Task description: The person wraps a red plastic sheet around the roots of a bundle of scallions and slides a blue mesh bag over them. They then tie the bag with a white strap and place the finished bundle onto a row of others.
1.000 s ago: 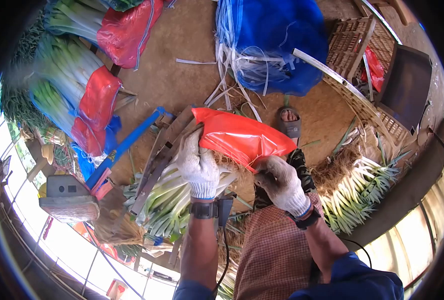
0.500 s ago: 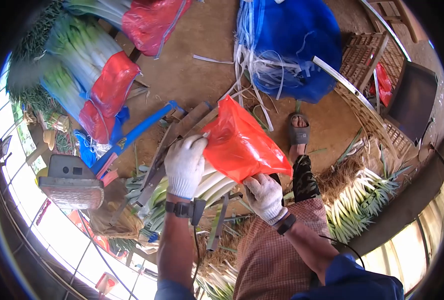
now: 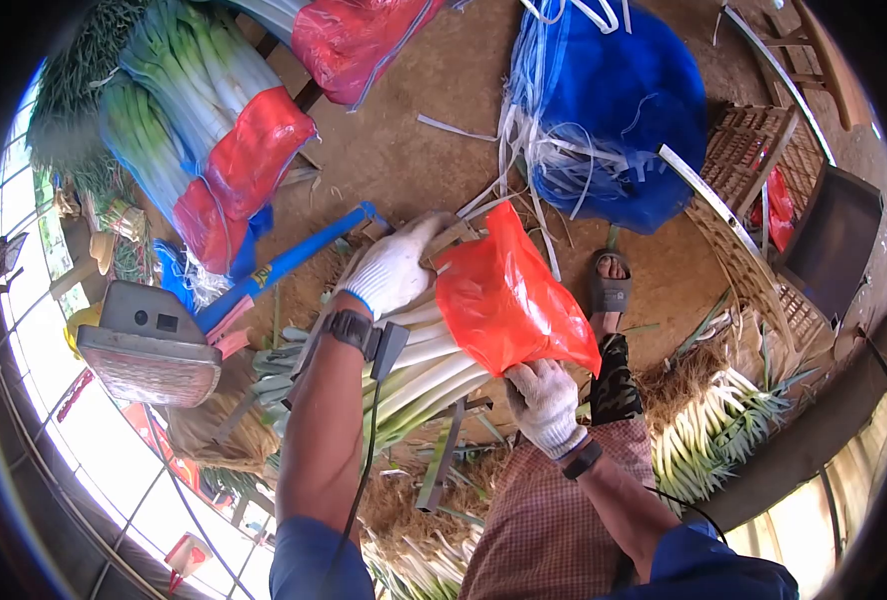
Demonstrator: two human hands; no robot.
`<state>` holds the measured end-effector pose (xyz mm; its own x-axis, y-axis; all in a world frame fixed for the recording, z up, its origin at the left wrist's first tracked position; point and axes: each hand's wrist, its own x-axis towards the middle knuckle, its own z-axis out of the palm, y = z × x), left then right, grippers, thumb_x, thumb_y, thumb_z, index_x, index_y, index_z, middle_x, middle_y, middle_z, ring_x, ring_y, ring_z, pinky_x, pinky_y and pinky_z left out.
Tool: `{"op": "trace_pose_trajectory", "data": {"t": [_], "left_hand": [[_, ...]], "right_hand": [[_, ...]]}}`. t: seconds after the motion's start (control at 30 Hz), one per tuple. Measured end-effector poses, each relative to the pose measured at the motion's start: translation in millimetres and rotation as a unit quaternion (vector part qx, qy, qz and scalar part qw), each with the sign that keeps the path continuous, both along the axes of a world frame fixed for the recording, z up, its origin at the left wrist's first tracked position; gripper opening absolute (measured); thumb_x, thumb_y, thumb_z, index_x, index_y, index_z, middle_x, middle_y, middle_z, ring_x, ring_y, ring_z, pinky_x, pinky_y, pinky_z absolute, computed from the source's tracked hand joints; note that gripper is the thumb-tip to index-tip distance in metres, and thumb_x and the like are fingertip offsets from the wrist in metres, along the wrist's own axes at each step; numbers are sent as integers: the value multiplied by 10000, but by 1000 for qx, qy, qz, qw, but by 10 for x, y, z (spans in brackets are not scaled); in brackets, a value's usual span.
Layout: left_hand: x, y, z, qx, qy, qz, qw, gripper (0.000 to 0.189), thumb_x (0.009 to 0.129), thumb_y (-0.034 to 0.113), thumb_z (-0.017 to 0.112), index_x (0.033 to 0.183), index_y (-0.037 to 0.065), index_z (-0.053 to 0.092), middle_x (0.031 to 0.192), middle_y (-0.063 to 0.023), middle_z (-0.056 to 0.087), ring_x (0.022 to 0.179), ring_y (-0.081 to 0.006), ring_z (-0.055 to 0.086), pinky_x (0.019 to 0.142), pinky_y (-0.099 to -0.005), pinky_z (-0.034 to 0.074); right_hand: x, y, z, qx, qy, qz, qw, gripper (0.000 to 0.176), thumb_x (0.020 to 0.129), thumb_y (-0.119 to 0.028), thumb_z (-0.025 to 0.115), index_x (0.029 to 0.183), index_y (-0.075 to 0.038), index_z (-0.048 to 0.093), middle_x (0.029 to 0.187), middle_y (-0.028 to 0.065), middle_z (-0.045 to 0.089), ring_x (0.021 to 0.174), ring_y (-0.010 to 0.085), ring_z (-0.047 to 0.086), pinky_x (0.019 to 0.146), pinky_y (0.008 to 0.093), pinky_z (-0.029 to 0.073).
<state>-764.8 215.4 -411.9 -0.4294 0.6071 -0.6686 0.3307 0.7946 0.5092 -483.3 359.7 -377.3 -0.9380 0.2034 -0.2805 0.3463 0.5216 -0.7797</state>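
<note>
two knitted white gloves covered the person's hands. the left hand (image 3: 394, 272) lay curled over the top of a bundle of leeks (image 3: 419, 375), fingers bent tight round the stalks just where the mouth of the red bag (image 3: 514, 300) met them. the right hand (image 3: 544, 405) was closed on the bag's lower edge, pinching the thin, glossy, crinkled plastic from below. the bag sat over the bundle's near end, puffed into a loose wedge. the leeks were long, smooth and white, turning green toward the leaves, and lay slanted across a rough wooden frame (image 3: 444, 455) near the middle of the dirt floor (image 3: 404, 130). a black strap with a small box (image 3: 364, 335) ringed the left wrist, and a dark band (image 3: 582, 460) ringed the right.

just beside the bundle ran a blue bar (image 3: 284, 262); its small yellow label was too blurred to read. a grey, boxy scale (image 3: 149, 345) stood toward the floor's left edge. bagged leek bundles (image 3: 214, 130) lay toward the far left corner, a blue mesh sack (image 3: 619, 110) with white plastic straps toward the far edge, a woven basket (image 3: 754, 190) at the right edge, and loose leeks (image 3: 714, 430) on straw near the right. a sandalled foot (image 3: 612, 285) rested beside the bag.
</note>
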Motion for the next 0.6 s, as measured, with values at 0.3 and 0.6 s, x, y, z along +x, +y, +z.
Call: {"op": "trace_pose_trajectory", "data": {"t": [0.3, 0.6], "left_hand": [[-1, -71, -254, 11, -33, -14, 999, 276, 991, 189, 650, 1217, 73, 759, 1116, -217, 763, 1057, -393, 738, 920, -465, 583], [119, -343, -103, -79, 68, -115, 988, 245, 998, 315, 645, 1006, 115, 785, 933, -223, 751, 929, -442, 724, 822, -544, 579]], "right_hand": [[5, 19, -37, -21, 12, -14, 1000, 238, 808, -9, 759, 1023, -94, 700, 985, 128, 697, 909, 385, 697, 771, 471, 578], [16, 65, -60, 0, -9, -45, 999, 245, 799, 0, 764, 1011, -107, 703, 991, 139, 695, 887, 403, 703, 736, 479, 581]]}}
